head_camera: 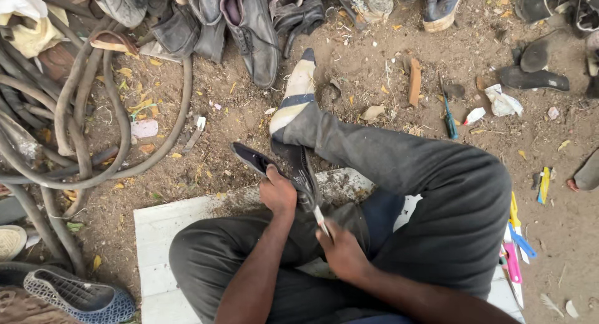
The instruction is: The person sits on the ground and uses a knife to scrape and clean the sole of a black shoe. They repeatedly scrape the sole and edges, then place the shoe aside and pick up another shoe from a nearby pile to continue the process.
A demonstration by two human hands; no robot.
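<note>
Gripping a dark shoe sole (274, 165) with our left hand (277, 193), our right hand (342, 252) closed on a blade (320, 219) at 5 o'clock, 1 striped sock (298, 93) at 12 o'clock.

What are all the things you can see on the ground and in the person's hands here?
Shoe sole: one, dark, held over the lap.
Blade: one, pale, against the sole.
Board: one, white, under the person.
Hoses: several, brown, coiled at left.
Boot: one, black, top centre among other shoes.
Screwdriver: one, blue-green, on dirt at right.
Mesh shoe: one, blue, bottom left.
Sock: one, striped white and blue, on the foot.
Left hand: grip on the sole.
Right hand: grip on the blade.
</note>
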